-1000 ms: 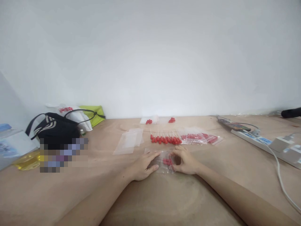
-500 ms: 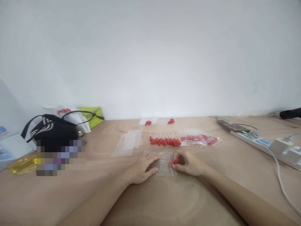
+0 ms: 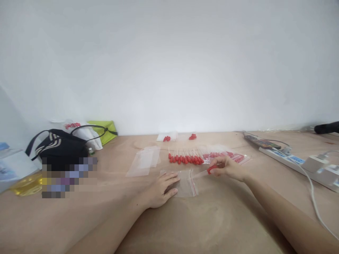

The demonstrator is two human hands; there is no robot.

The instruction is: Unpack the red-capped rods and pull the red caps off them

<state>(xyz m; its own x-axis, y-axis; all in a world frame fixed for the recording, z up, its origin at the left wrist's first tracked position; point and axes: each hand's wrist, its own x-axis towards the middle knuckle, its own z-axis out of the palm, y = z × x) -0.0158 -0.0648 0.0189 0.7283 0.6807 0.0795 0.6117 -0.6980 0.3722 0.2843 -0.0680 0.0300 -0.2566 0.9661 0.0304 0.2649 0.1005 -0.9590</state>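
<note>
A clear zip-seal bag (image 3: 184, 187) lies flat on the table, its red-lined seal on the right side. My left hand (image 3: 163, 188) rests flat on the bag's left part, fingers stretched out. In the fingers of my right hand (image 3: 225, 168) are red-tipped sticks (image 3: 210, 169), held by their red ends. Their pale stems point left to the bag's mouth; whether the ends are inside it I cannot tell. Behind the bag, more red-tipped sticks (image 3: 185, 159) lie in a row, red ends toward me. Filled bags (image 3: 225, 157) overlap to their right.
Flat clear bags (image 3: 143, 162) lie to the left of the row. Two bags with red tips (image 3: 166, 138) lie near the wall. On the right are a power strip (image 3: 280, 154), a phone (image 3: 265, 143) and a white cable (image 3: 309, 183). A black bag (image 3: 63, 150) stands on the left.
My right hand has moved right and slightly back, from the bag's mouth to beside it. The held sticks' pale stems now show. My left hand has stayed on the bag.
</note>
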